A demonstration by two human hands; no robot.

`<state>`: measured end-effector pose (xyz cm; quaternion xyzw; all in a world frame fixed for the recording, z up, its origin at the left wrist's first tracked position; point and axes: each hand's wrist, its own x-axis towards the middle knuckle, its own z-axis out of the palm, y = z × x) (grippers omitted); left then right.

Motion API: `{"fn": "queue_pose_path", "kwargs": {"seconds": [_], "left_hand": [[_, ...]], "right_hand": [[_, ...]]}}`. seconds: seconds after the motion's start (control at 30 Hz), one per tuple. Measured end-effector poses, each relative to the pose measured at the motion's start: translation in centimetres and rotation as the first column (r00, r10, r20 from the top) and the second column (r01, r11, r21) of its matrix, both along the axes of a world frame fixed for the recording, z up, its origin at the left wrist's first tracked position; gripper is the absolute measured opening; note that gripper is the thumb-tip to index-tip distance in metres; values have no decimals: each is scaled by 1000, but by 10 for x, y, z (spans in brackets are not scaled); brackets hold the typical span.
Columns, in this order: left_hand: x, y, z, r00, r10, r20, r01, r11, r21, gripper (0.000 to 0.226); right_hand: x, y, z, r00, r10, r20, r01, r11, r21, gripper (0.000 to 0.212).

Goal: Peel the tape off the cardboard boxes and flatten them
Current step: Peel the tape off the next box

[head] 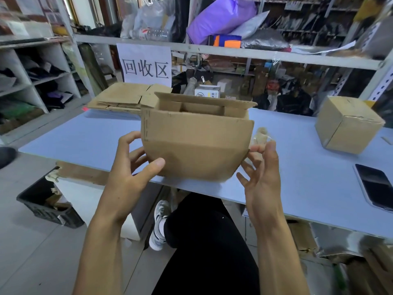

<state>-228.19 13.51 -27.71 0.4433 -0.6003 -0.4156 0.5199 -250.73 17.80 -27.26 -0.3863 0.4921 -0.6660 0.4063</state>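
We hold the open brown cardboard box (196,143) in the air over the near edge of the pale blue table (93,137), its top flaps raised and its inner flaps showing. Our left hand (129,169) grips the box's lower left corner, thumb pressed on the front face and fingers curled behind the side. Our right hand (262,167) sits at the box's right edge, fingers spread and loosely bent; it pinches a crumpled wad of clear peeled tape (260,135) between thumb and forefinger, just beside the box's right wall.

Left of the box the tabletop lies bare up to its left edge. At the far left edge, under a white paper sign (146,64), rests a stack of flattened brown cardboard (125,96). At the right, well apart from our hands, stands 1 closed brown cardboard box (346,124), and a black phone (374,186) lies near the table's front edge. Below the table's left side a black plastic crate (46,203) sits on the grey floor.
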Motion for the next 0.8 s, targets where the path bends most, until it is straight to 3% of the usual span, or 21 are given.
{"fn": "queue_pose_path", "kwargs": {"seconds": [0.1,0.23,0.3,0.47,0.53,0.63,0.8], "left_hand": [[-3,-2,2,984,1,-176,-1,1000,1,31],[-14,-3,6,947,151,-284,-122,986,118,49],[-22,-2,7,931,239,-277,-197,966,169,50],[-31,-4,8,930,354,-98,-340,931,134,59],[-31,-5,6,930,366,-15,-362,925,110,52],[-33,-3,7,909,395,135,-407,911,68,22],[-39,-6,3,818,461,344,-514,855,77,37]], "right_hand": [[0,-1,2,999,-13,29,13,1000,5,56],[4,-2,6,1000,-31,-4,31,996,78,29],[4,-4,5,1000,-20,21,18,994,104,43],[7,-8,1,994,41,104,-44,999,24,25],[7,-7,0,994,62,90,-61,998,-14,33],[9,-10,0,999,48,19,-47,999,-23,49],[14,-13,0,982,62,-178,-78,994,-83,69]]}}
